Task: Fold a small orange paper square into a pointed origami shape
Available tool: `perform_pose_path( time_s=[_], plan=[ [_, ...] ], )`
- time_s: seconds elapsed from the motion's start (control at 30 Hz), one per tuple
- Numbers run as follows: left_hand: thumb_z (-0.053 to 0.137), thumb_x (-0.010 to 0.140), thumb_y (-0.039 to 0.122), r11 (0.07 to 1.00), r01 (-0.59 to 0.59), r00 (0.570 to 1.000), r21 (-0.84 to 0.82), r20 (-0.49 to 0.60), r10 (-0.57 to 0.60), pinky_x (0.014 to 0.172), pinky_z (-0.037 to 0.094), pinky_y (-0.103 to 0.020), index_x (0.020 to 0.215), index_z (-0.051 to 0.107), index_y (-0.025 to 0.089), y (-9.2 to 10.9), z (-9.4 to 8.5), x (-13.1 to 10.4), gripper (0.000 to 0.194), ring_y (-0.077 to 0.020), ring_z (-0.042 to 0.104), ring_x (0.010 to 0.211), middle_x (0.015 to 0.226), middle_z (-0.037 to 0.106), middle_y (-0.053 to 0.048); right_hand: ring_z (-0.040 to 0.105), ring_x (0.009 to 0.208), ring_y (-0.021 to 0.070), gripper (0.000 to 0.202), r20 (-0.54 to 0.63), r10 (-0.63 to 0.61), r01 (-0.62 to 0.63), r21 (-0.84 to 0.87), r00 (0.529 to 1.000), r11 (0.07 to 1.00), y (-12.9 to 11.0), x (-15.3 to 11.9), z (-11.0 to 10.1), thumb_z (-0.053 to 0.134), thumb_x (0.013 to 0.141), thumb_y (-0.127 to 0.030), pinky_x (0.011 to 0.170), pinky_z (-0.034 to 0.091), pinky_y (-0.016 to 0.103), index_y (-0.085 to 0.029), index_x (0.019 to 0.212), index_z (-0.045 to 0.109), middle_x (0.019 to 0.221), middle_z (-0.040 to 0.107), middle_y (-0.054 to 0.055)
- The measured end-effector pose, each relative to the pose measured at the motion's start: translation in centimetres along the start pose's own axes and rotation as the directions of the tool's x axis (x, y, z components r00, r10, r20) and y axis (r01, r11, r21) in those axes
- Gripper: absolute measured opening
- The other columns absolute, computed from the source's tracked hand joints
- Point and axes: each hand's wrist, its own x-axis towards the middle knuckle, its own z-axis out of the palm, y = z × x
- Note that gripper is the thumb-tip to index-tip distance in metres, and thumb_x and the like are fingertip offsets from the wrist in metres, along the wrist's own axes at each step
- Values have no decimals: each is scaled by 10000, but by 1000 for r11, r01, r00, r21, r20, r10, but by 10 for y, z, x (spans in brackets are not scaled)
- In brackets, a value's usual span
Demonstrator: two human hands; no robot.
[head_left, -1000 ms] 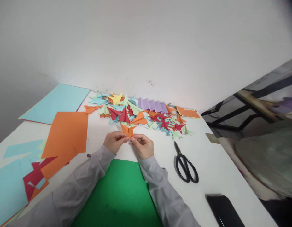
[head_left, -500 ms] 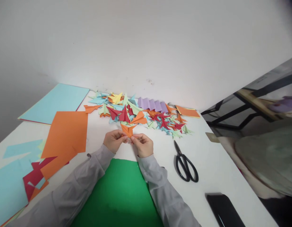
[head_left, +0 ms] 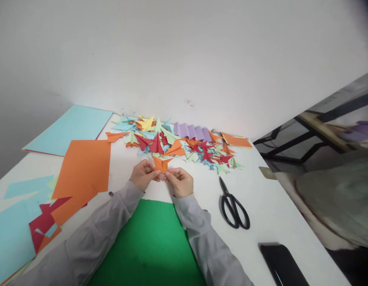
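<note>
Between my two hands is a small folded orange paper plane (head_left: 161, 164), its two wing points spreading away from me. My left hand (head_left: 144, 175) pinches its left side between thumb and fingers. On the other side my right hand (head_left: 180, 182) grips it the same way, thumb toward me. Both hands are raised just beyond the far edge of a green mat (head_left: 151, 242). Behind them lies a heap of small folded paper planes (head_left: 157, 143) in red, orange, yellow, green and blue. My fingers hide the plane's near end.
Black-handled scissors (head_left: 234, 208) lie to the right, with a black phone (head_left: 283, 264) nearer me. Orange sheets (head_left: 85, 167), paper scraps (head_left: 49, 216) and a large light-blue sheet (head_left: 72, 129) are at left. Pleated purple paper (head_left: 191, 132) and an orange pad (head_left: 237, 140) sit by the wall.
My left fingers have shifted slightly on the orange paper plane, and its wings look a little flatter and wider. Everything else on the table stays in place.
</note>
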Motion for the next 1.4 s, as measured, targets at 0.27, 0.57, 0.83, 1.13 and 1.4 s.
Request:
perform_pose_path(
  time_s=[0.27,0.57,0.83,1.13,1.4],
  plan=[
    [774,479,347,998,39,999,-42,37,-37,468,527,-256,650,441,144,0,-1,0,426,-148,621,465,470,624,4,538,391,90,197,0,22,-22,7,1000,1000,-1,1,0,751,527,-243,434,434,213,-162,601,588,436,615,-33],
    [777,477,356,988,109,993,-109,53,-104,478,526,-280,700,448,142,0,-2,1,452,-179,634,486,488,631,-19,538,392,98,200,-1,21,-21,21,1000,1000,4,3,-3,748,536,-264,422,432,222,-162,611,593,448,619,-26],
    [794,426,246,996,79,996,-36,-34,-80,488,512,-259,751,448,144,2,4,-2,486,-127,604,459,535,652,3,541,385,94,191,7,17,-17,-9,1000,1000,0,2,0,747,530,-247,425,449,220,-164,600,590,436,613,-33],
    [794,396,201,997,75,996,3,-52,-74,470,496,-246,735,435,147,1,3,-1,497,-113,578,418,489,639,13,539,379,98,185,34,-3,5,-52,999,999,-2,0,1,744,537,-252,419,454,225,-169,594,587,439,613,-30],
    [807,386,264,985,156,988,-79,3,-156,479,507,-261,753,456,134,-2,0,1,524,-127,592,440,466,625,3,540,375,102,232,56,26,-26,11,998,1000,2,3,-3,767,516,-294,399,450,225,-164,596,591,438,616,-25]
  ],
)
